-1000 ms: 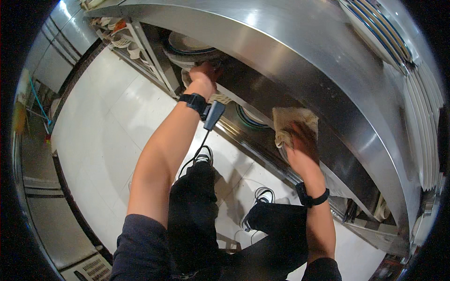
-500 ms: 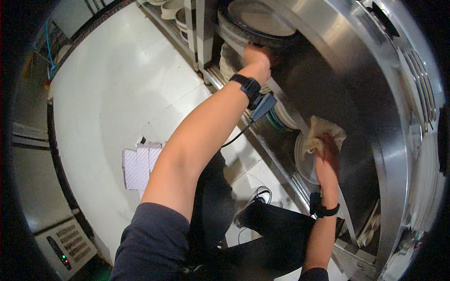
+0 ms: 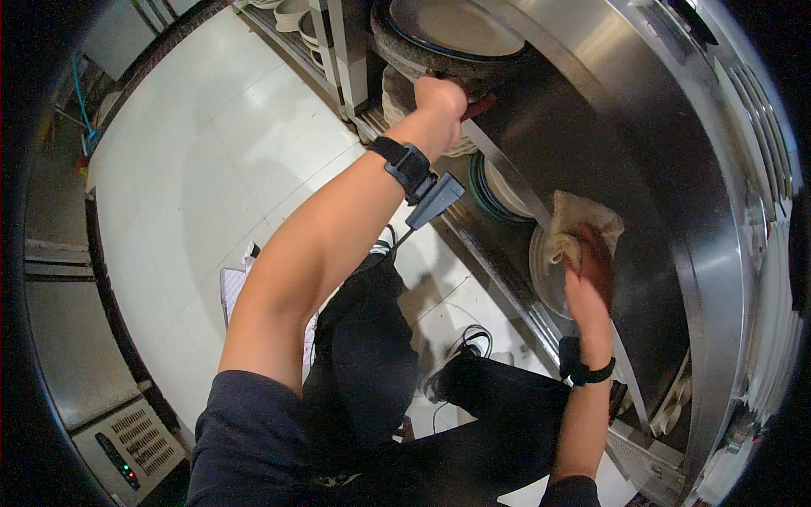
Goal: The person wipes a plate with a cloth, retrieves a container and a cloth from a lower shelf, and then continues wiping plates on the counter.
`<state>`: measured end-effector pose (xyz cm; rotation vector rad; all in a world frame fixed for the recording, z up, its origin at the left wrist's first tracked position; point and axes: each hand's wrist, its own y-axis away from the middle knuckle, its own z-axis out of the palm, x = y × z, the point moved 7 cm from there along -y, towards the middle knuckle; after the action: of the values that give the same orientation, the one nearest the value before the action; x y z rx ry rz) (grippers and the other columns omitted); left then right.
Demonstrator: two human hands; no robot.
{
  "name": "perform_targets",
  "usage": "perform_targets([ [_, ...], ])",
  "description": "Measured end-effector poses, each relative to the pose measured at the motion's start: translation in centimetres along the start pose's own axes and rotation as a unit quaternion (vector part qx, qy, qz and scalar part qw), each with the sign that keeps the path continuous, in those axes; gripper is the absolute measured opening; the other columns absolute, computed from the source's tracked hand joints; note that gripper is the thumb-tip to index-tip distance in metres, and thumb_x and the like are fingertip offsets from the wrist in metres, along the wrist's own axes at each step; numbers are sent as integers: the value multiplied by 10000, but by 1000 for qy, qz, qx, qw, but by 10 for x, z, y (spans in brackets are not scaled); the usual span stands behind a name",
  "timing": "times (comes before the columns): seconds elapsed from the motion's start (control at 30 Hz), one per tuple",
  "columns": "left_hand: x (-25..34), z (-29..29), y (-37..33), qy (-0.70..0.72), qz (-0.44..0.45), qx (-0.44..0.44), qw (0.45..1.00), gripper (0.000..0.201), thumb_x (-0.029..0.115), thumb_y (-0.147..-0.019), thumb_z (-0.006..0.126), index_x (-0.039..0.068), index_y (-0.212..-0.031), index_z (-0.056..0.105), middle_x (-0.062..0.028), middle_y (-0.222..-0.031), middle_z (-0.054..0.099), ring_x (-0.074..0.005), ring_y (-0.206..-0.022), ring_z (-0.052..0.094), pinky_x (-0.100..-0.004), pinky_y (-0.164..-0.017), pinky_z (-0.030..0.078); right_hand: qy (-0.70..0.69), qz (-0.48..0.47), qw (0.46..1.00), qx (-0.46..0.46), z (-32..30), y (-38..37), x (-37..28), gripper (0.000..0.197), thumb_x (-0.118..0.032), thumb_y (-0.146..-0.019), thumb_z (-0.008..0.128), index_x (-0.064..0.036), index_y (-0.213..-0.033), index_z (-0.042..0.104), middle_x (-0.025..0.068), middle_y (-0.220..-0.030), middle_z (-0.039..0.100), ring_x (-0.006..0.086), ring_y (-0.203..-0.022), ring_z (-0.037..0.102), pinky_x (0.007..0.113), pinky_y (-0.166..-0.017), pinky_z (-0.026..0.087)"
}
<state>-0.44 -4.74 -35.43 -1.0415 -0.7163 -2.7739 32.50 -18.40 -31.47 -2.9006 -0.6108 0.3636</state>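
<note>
Left hand [image 3: 441,95] is up at the front edge of the steel shelf [image 3: 591,135], fingers curled shut on the rim of the dark-rimmed plate [image 3: 452,29] that tops the stack there. A moment ago that hand sat lower, against the shelf lip, and the view has since swung in close on the stack, so the grip on the rim looks freshly taken. A black wrist strap with a grey clip-on unit [image 3: 420,182] hangs off that forearm.

Right hand [image 3: 589,269] is down on the lower shelf, closed around a crumpled beige cloth [image 3: 577,224] and pressing it onto a pale plate [image 3: 547,270] standing just inside the shelf's front edge. The cloth was held against bare steel a second back; now it has a plate under it, so the wiping has moved from the shelf to the crockery.

Between the two hands, more plates [image 3: 498,182] with green rims lie stacked at the shelf's edge. Bowls [image 3: 291,13] sit on the rack by the top edge of view, over white floor tiles [image 3: 194,169].
</note>
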Motion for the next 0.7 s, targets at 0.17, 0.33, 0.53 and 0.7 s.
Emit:
perform_targets([
  [0.17,-50,-12,-30,7,-70,45,997,467,374,-997,289,108,-1262,566,-16,-1293,595,-208,-1163,528,-402,-985,408,26,-4,1000,0,-1,-5,-8,479,-184,-944,604,-44,-1395,524,211,-1438,516,385,-1338,478,404,-1125,372],
  [0.33,-67,6,-13,-5,35,15,999,485,378,-1015,295,122,-1337,552,-9,-1332,591,-222,-1192,510,-377,-983,406,13,-1,1000,20,2,-5,-9,472,-205,-907,632,-29,-1338,553,231,-1380,548,422,-1287,499,466,-1112,387],
  [0.53,-35,12,40,-113,107,29,987,465,336,-1014,431,29,-1361,475,-144,-1325,572,-245,-1190,521,-455,-953,451,5,-3,1000,13,0,-8,-15,468,-176,-932,591,-22,-1371,538,217,-1409,537,406,-1310,497,427,-1111,392],
  [0.7,-5,-41,53,-274,46,49,959,800,563,-978,482,-20,-1481,266,-242,-1480,393,-360,-1264,488,-491,-1006,444,5,-15,999,40,2,-4,-3,450,-178,-931,585,-31,-1354,552,211,-1408,540,403,-1304,502,426,-1108,392],
])
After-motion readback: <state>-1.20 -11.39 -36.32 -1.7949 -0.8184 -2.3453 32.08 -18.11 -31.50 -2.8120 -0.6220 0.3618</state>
